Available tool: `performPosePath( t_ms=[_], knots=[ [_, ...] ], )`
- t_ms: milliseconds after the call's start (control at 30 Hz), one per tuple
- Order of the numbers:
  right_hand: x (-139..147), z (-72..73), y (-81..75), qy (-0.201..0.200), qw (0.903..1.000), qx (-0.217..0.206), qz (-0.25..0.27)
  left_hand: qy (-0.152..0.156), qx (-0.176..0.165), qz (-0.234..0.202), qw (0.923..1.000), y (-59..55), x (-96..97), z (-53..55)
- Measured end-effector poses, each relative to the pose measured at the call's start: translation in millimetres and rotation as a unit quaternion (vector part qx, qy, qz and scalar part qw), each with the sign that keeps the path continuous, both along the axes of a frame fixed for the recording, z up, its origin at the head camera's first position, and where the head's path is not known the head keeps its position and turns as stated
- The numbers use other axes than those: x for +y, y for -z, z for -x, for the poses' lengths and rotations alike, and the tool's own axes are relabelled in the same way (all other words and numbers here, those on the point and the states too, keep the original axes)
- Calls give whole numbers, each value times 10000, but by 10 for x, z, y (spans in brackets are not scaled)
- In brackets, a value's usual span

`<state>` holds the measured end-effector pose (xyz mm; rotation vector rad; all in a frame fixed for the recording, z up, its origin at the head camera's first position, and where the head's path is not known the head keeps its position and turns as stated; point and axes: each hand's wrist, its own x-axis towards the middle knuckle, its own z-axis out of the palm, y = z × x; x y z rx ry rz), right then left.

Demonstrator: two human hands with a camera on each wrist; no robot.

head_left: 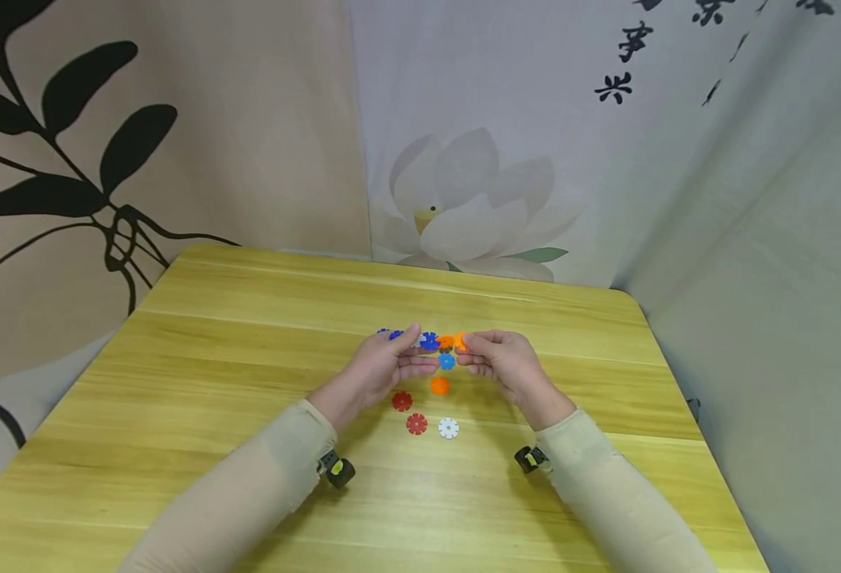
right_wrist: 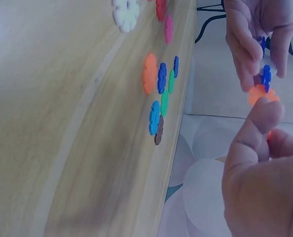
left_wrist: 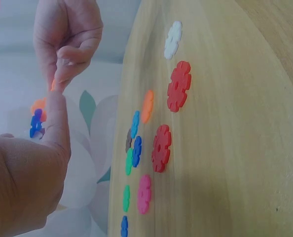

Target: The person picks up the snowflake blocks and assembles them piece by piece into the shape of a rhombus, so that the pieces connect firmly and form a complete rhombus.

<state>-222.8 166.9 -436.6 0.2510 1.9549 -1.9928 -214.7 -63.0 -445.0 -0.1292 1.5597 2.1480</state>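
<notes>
Both hands are raised over the table, joined by a short chain of notched plastic snowflake discs. My left hand (head_left: 380,368) holds the chain between thumb and fingers. Dark blue discs (head_left: 430,341) and a whitish one show along it, partly covered by the thumb. An orange disc (right_wrist: 261,94) follows on the right-hand side of the chain. At that end, my right hand (head_left: 511,363) pinches another orange disc (head_left: 461,341) between thumb and index finger. In the right wrist view, this second disc is mostly hidden behind the right hand's fingers (right_wrist: 265,118).
Loose discs lie on the wooden table (head_left: 284,318) below the hands: two red (head_left: 416,423), one white (head_left: 449,428), one orange (head_left: 440,386) and one light blue (head_left: 446,361). Farther back are green (left_wrist: 126,198), pink (left_wrist: 144,194), brown (right_wrist: 159,131) and dark blue ones (left_wrist: 137,151). A printed curtain (head_left: 262,143) hangs behind.
</notes>
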Motion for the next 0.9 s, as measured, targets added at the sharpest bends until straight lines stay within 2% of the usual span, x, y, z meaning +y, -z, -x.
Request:
performPosePath(
  t_ms=[300, 500, 600, 767, 900],
  knots=[
    [-45, -31, -4, 144, 9999, -63, -36, -136, 42, -170, 9998, 20, 35, -14],
    [-115, -61, -4, 169, 9998, 118, 74, -211, 69, -296, 9993, 12, 69, -25],
    [-166, -94, -2, 178, 9995, 182, 163, -445, 11, -405, 9982, 28, 87, -26],
    [-228, -147, 1, 252, 9990, 175, 321, -1004, -69, -503, 9937, 57, 98, -31],
    [-238, -158, 13, 293, 9984, 295, 389, -1111, -74, -547, 9923, 68, 86, -36]
  ],
)
